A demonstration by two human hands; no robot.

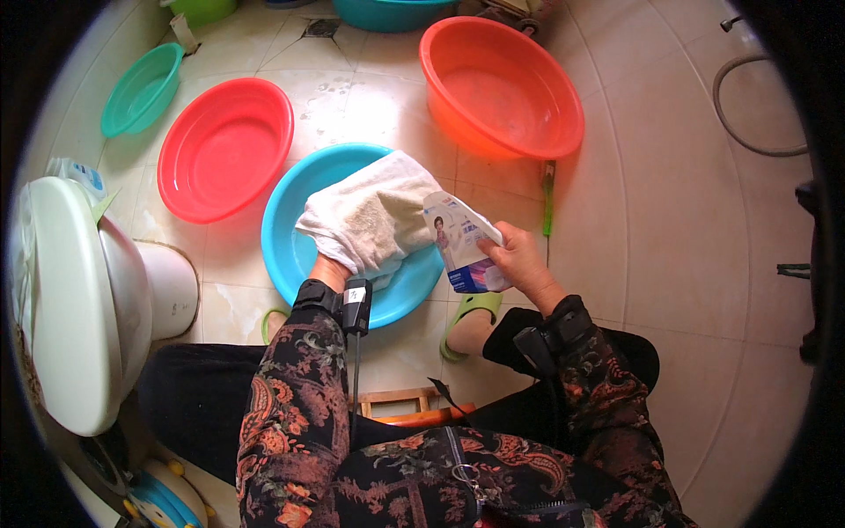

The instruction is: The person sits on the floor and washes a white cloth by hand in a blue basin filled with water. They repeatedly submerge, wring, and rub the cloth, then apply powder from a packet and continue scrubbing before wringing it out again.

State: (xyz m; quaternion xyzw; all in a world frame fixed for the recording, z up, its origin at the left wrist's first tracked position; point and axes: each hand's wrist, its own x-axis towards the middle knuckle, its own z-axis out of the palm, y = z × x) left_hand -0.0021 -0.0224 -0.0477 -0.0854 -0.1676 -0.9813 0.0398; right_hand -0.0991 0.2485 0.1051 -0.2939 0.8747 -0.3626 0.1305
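Observation:
A white cloth, perhaps a towel, (pixel 373 214) with a yellowish-brown patch is draped over my left hand (pixel 331 272), above a blue plastic basin (pixel 280 264). The fingers of that hand are hidden under the cloth. To the right, my right hand (pixel 521 257) grips a white plastic bottle (pixel 465 241) by its side. The bottle has a blue and purple lower part and a printed label. It is tilted towards the cloth, and its upper end overlaps the cloth's right edge in the view; whether they touch I cannot tell.
A red basin (pixel 228 152) lies left of the blue one, and an orange basin (pixel 502 86) at the upper right. A green basin (pixel 142 89) is farther left. The toilet (pixel 72 303) stands at the left. A green-handled brush or tool (pixel 548 201) lies below the orange basin.

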